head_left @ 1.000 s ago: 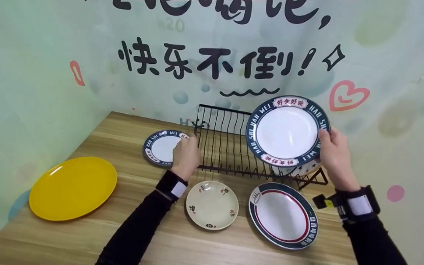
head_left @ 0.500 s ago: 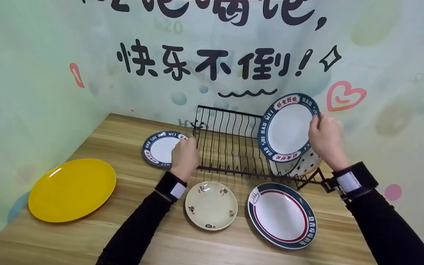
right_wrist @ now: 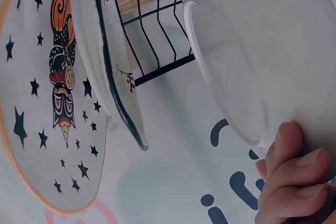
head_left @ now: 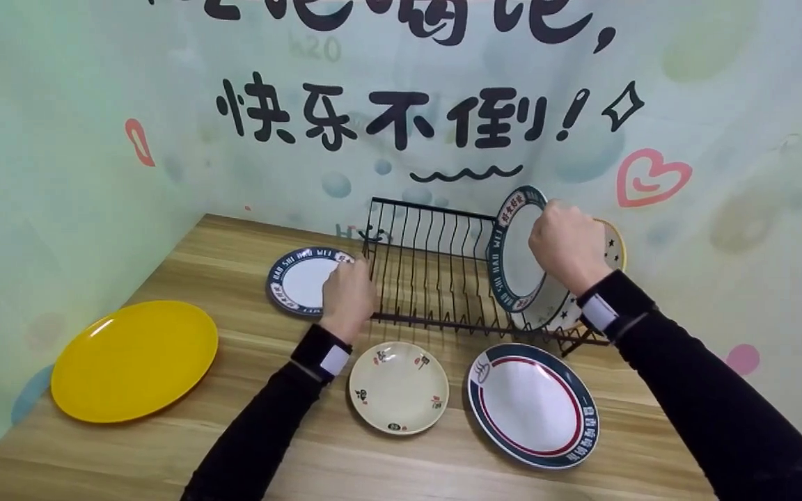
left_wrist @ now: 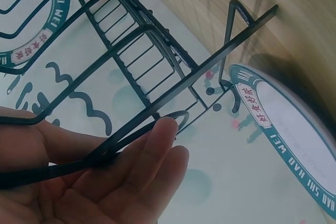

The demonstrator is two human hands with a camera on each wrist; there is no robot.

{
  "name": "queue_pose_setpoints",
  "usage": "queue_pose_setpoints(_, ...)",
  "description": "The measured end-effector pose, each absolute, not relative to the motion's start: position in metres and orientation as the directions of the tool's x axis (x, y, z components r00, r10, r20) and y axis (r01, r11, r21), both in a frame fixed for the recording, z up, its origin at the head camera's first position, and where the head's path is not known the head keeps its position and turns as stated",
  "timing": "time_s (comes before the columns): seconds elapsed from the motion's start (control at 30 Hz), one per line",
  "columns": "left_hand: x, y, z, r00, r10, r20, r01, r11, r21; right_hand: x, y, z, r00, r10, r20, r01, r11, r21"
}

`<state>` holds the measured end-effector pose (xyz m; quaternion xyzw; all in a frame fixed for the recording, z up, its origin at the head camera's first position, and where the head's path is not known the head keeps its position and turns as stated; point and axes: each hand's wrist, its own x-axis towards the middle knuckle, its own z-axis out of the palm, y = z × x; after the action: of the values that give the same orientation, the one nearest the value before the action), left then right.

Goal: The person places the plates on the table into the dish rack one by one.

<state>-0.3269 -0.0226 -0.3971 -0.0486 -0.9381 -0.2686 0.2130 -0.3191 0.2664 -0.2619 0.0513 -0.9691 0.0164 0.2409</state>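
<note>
My right hand (head_left: pixel 568 247) grips the edge of a white plate with a dark blue lettered rim (head_left: pixel 498 261), held steeply tilted over the right part of the black wire dish rack (head_left: pixel 436 209). The right wrist view shows its white underside (right_wrist: pixel 299 61) with fingertips (right_wrist: pixel 291 140) pressed against it. At the rack's left end, my left hand (head_left: pixel 349 296) holds the frame, its fingers curled around a wire in the left wrist view. Whether the held plate touches the rack's wires is unclear. A smaller blue-rimmed plate (head_left: pixel 300 282) lies partly behind my left hand.
A star-patterned plate (right_wrist: pixel 31 108) and a dark-edged plate (right_wrist: pixel 123 77) stand in the rack's right end. On the wooden table (head_left: pixel 269 452) lie a yellow oval plate (head_left: pixel 136 362), a small cream dish (head_left: pixel 399 390) and an oval red-ringed plate (head_left: pixel 533 407). A printed wall rises behind.
My right hand has moved left and turned the blue-rimmed plate from facing the camera to nearly edge-on, lower over the rack. My left hand keeps its hold on the rack.
</note>
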Motion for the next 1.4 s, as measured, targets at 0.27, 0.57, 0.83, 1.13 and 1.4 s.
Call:
queue_pose_setpoints(0.27, -0.329, -0.024, -0.398, -0.902, -0.022, 0.432, 0.214, 0.845, 0.490, -0.334, 0.261, -0.269, -0.863, -0.115, 0.491, -0.108, 0.993, 0.044)
queue_pose_setpoints(0.57, -0.328, -0.023, -0.399, -0.906, -0.024, 0.423, 0.204, 0.850, 0.485, -0.343, 0.273, -0.278, -0.875, -0.119, 0.470, -0.095, 0.993, 0.075)
queue_pose_setpoints(0.83, -0.329, -0.023, -0.397, -0.911, -0.028, 0.411, 0.193, 0.853, 0.485, -0.343, 0.279, -0.289, -0.874, -0.105, 0.474, -0.080, 0.994, 0.073)
queue_pose_setpoints(1.13, -0.328, -0.023, -0.398, -0.901, -0.033, 0.432, 0.196, 0.858, 0.474, -0.344, 0.282, -0.302, -0.858, -0.150, 0.492, -0.122, 0.989, 0.090)
queue_pose_setpoints(1.4, -0.327, -0.023, -0.398, -0.904, -0.032, 0.427, 0.192, 0.861, 0.470, -0.346, 0.282, -0.310, -0.867, -0.131, 0.480, -0.114, 0.991, 0.066)
